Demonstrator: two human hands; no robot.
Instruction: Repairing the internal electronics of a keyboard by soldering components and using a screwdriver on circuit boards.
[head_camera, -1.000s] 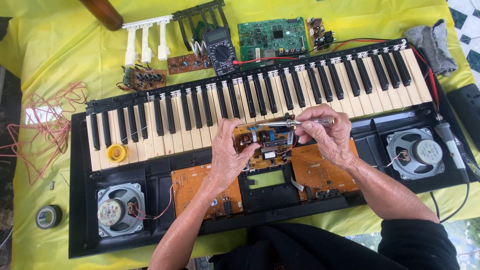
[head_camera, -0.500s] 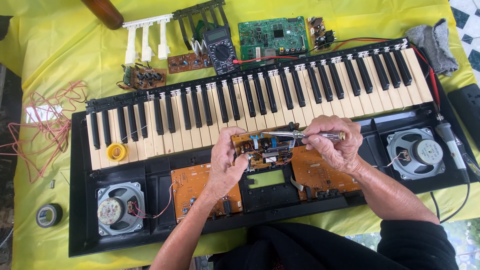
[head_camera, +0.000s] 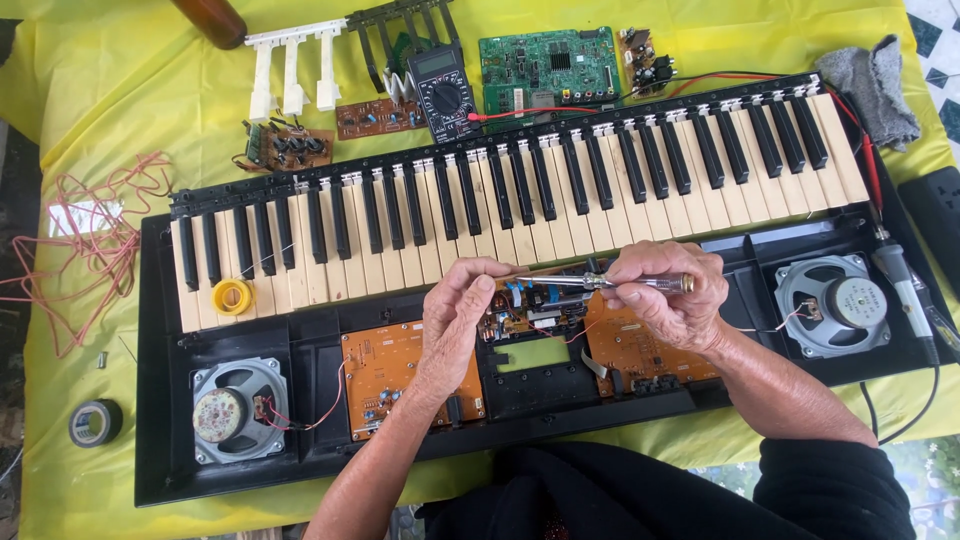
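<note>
An opened black electronic keyboard (head_camera: 160, 400) lies on a yellow cloth, its keys (head_camera: 480, 215) on the far side. Over its middle, my left hand (head_camera: 452, 322) grips the left edge of a small brown circuit board (head_camera: 535, 312) with blue parts. My right hand (head_camera: 662, 296) holds a slim metal screwdriver (head_camera: 590, 283) level, its tip pointing left to my left fingertips above the board. Orange circuit boards (head_camera: 385, 375) (head_camera: 640, 350) sit in the case on either side of a small green display (head_camera: 533, 354).
Speakers (head_camera: 238, 408) (head_camera: 832, 303) sit at both ends of the case. A yellow solder roll (head_camera: 233, 296) rests on the keys. A multimeter (head_camera: 448, 95), a green board (head_camera: 545, 62), loose keys (head_camera: 293, 62), red wire (head_camera: 80, 240), black tape (head_camera: 95, 422), a grey rag (head_camera: 875, 85) and a soldering iron (head_camera: 905, 290) lie around.
My right hand has slid slightly right and lowered the screwdriver to lie level over the board. My left hand still holds the board in nearly the same place.
</note>
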